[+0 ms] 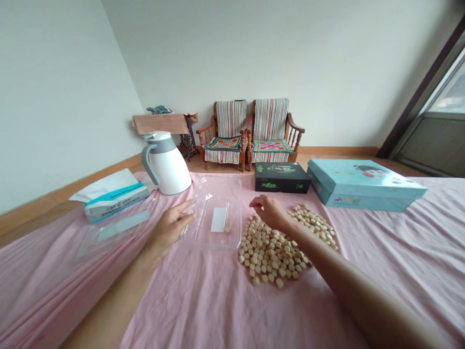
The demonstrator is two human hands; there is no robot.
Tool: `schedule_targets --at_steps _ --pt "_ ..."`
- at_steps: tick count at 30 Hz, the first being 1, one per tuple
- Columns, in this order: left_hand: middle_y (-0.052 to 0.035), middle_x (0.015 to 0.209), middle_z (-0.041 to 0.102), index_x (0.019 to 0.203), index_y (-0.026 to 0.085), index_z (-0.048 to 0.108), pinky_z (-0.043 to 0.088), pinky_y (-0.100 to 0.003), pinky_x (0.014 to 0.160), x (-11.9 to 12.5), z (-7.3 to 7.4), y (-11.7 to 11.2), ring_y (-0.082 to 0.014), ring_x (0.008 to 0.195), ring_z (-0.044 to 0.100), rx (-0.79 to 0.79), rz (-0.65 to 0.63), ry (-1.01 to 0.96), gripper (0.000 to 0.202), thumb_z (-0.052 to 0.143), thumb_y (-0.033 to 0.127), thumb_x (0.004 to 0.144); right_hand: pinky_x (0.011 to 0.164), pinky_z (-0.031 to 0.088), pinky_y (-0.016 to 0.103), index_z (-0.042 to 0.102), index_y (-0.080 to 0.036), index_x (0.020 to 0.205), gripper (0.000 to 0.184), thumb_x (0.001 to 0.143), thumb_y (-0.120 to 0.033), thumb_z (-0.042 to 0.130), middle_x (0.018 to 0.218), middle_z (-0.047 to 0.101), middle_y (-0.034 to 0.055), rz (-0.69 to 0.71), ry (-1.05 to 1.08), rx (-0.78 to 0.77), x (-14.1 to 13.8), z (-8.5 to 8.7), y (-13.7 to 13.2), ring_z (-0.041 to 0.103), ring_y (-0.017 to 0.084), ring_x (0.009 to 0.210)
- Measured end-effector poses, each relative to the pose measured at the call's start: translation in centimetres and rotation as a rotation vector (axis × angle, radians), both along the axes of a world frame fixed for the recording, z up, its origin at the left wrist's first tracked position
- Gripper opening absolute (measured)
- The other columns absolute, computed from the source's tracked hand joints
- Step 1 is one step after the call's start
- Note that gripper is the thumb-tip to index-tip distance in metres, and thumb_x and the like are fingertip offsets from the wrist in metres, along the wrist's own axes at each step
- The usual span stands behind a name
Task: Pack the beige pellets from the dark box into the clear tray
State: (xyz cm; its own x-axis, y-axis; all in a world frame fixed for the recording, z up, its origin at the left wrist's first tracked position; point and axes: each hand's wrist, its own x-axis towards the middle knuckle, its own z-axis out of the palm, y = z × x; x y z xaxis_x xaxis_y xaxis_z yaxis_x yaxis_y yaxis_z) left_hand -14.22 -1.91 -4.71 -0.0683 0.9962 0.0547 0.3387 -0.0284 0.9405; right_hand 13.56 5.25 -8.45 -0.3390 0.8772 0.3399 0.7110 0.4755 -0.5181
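A clear plastic tray (218, 194) lies on the pink cloth with one small beige piece (227, 230) in it beside a white label. My left hand (170, 227) rests against the tray's left edge, fingers stretched out and touching it. A heap of small beige pieces (276, 249) lies right of the tray. My right hand (269, 211) hovers over the heap's far end, its fingers curled together in a pinch; whether a piece is between them is hidden.
A white jug (165, 165) stands behind the tray at the left. A tissue pack (114, 198) and a clear lid (116, 230) lie at far left. A black box (281, 177) and a light blue box (363, 184) sit at the back right. Two wooden chairs stand by the wall.
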Motion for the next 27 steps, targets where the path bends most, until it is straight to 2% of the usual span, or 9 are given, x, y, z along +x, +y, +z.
schedule_targets --at_steps 4,10,13,15,19,21,23,25,27 --pt "0.0118 0.050 0.025 0.135 0.007 0.045 0.016 -0.018 0.036 0.0 0.0 0.0 -0.0050 0.039 0.022 -0.058 0.012 -0.066 0.079 0.065 0.043 0.067 0.082 0.044 0.027 0.074 -0.015 0.093 0.028 0.075 -0.012 0.052 0.093 0.071 0.0109 0.029 -0.229 -0.031 0.0 -2.1 0.4 0.063 0.020 0.089" --pt "0.0125 0.049 0.027 0.136 0.008 0.042 0.012 -0.018 0.035 0.2 0.1 -0.2 -0.0037 0.037 0.020 -0.088 -0.032 -0.162 0.082 0.068 0.041 0.066 0.070 0.044 0.024 0.073 -0.015 0.078 0.026 0.067 -0.008 0.051 0.080 0.070 0.0077 -0.057 -0.152 -0.083 -0.3 -2.9 0.8 0.062 0.016 0.074" --pt "0.0124 0.050 0.030 0.137 0.008 0.041 0.012 -0.018 0.036 0.3 0.1 -0.2 -0.0030 0.037 0.020 -0.092 -0.043 -0.230 0.083 0.069 0.039 0.066 0.065 0.043 0.023 0.069 -0.015 0.075 0.020 0.066 -0.010 0.053 0.075 0.067 0.0054 -0.159 0.035 -0.011 -0.2 -1.9 0.6 0.059 0.014 0.068" --pt "0.0123 0.050 0.030 0.138 0.009 0.040 0.012 -0.018 0.036 0.3 0.0 -0.2 -0.0027 0.037 0.021 -0.088 -0.040 -0.252 0.082 0.069 0.038 0.066 0.062 0.044 0.023 0.067 -0.016 0.076 0.016 0.067 -0.013 0.054 0.073 0.066 0.0039 -0.165 0.235 0.017 -0.4 -0.5 0.2 0.058 0.013 0.065" --pt "0.0125 0.050 0.029 0.138 0.010 0.041 0.012 -0.018 0.036 0.2 -0.2 -0.1 -0.0026 0.037 0.020 -0.090 -0.045 -0.256 0.081 0.069 0.037 0.067 0.062 0.047 0.024 0.066 -0.015 0.086 0.019 0.073 -0.027 0.058 0.081 0.068 0.0052 0.056 0.642 -0.071 -1.5 2.0 -0.8 0.060 0.013 0.068" --pt "0.0125 0.050 0.029 0.138 0.010 0.041 0.012 -0.017 0.036 0.1 -0.2 -0.1 -0.0027 0.037 0.021 -0.087 -0.044 -0.254 0.080 0.069 0.036 0.067 0.063 0.049 0.025 0.065 -0.015 0.092 0.024 0.076 -0.031 0.058 0.084 0.069 0.0058 0.121 0.716 -0.114 -1.8 2.4 -1.0 0.062 0.013 0.070" --pt "0.0125 0.050 0.029 0.137 0.010 0.041 0.012 -0.017 0.036 0.1 -0.2 -0.1 -0.0027 0.037 0.020 -0.083 -0.046 -0.252 0.080 0.069 0.036 0.067 0.062 0.049 0.025 0.067 -0.015 0.090 0.021 0.078 -0.027 0.055 0.080 0.069 0.0048 0.071 0.641 -0.115 -1.5 1.9 -0.7 0.063 0.014 0.069" --pt "0.0129 0.049 0.028 0.138 0.009 0.040 0.011 -0.018 0.035 0.2 -0.1 -0.2 -0.0027 0.036 0.019 -0.088 -0.055 -0.253 0.081 0.069 0.036 0.067 0.064 0.049 0.025 0.069 -0.016 0.083 0.019 0.078 -0.019 0.052 0.076 0.070 0.0044 -0.002 0.430 -0.077 -1.0 0.8 -0.2 0.063 0.014 0.068" --pt "0.0132 0.048 0.027 0.138 0.008 0.040 0.011 -0.018 0.035 0.2 0.0 -0.2 -0.0027 0.036 0.017 -0.094 -0.065 -0.258 0.082 0.069 0.037 0.067 0.072 0.049 0.026 0.072 -0.017 0.083 0.024 0.075 -0.010 0.051 0.082 0.072 0.0057 0.021 0.186 -0.032 -0.5 -0.6 0.3 0.065 0.015 0.075"
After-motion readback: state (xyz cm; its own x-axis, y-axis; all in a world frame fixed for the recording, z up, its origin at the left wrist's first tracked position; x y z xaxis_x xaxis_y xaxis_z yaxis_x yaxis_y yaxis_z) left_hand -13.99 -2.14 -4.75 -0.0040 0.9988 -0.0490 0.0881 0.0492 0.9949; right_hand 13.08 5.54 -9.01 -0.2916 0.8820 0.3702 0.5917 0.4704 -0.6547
